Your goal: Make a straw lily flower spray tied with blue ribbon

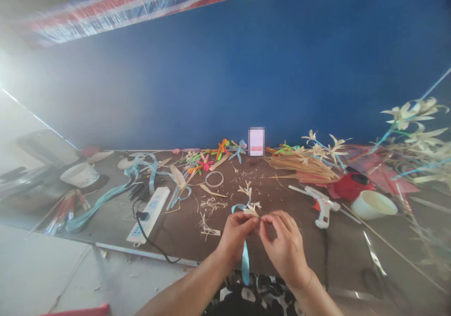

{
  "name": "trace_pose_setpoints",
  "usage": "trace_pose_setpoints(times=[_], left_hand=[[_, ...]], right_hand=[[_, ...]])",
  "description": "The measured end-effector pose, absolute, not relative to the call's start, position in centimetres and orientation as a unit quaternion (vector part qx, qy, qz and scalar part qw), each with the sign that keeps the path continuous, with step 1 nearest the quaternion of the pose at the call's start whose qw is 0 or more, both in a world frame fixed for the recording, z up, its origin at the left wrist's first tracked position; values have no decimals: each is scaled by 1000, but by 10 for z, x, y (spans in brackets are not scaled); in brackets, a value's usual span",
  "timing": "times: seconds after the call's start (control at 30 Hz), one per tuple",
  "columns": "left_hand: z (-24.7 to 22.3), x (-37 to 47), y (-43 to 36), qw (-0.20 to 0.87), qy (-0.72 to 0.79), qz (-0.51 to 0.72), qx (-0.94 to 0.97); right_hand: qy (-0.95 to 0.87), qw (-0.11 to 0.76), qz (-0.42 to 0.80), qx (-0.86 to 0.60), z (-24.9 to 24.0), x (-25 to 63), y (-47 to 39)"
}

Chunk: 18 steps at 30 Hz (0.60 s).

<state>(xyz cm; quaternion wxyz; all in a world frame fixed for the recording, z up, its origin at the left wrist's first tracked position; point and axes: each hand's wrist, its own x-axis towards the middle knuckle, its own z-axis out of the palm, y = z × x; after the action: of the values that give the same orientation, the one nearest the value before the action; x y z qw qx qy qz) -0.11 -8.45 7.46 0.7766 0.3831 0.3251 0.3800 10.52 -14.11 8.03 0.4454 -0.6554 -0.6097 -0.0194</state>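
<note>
Left hand (241,231) pinches the pale flower (252,209) over the table (185,229); the right hand (283,240), thumb and forefinger together, grips its base. Light, steady pressure should keep it uncrushed. Blue ribbon (245,262) hangs beneath; a glue gun (322,205) lies farther right.

Bare hands (284,246), bare forearms (192,280); black garment (262,298) below, pale rounded blotches, perhaps floral print.
</note>
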Motion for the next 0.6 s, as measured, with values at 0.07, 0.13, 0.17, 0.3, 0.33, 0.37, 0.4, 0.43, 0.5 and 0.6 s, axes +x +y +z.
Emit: trace_pose_setpoints(times=[0.07, 0.13, 0.17, 0.3, 0.33, 0.37, 0.4, 0.43, 0.5, 0.6], left_hand=[[73, -1, -84, 772, 333, 383, 383], [72, -1, -84, 768, 342, 386, 381], [72, -1, -84, 767, 344, 384, 382], [73, 0, -85, 766, 351, 375, 386], [73, 1, -85, 765, 353, 375, 386], [74, 1, -84, 763, 355, 376, 388], [74, 1, -84, 761, 355, 378, 390], [73, 1, -83, 759, 356, 379, 392], [74, 0, -81, 752, 364, 382, 395], [74, -2, -77, 742, 389, 382, 391]], right_hand=[[-612, 442, -17, -655, 79, 106, -141], [-611, 446, -16, -653, 79, 106, -141], [-610, 450, -16, -652, 79, 106, -141], [-597, 475, 15, -646, 81, 104, -141], [-589, 487, 33, -644, 82, 103, -141], [-580, 498, 52, -642, 82, 103, -141], [-571, 508, 71, -641, 83, 103, -141], [-563, 515, 87, -640, 83, 104, -142], [-554, 520, 104, -641, 80, 109, -145], [-535, 520, 99, -659, 73, 125, -152]])
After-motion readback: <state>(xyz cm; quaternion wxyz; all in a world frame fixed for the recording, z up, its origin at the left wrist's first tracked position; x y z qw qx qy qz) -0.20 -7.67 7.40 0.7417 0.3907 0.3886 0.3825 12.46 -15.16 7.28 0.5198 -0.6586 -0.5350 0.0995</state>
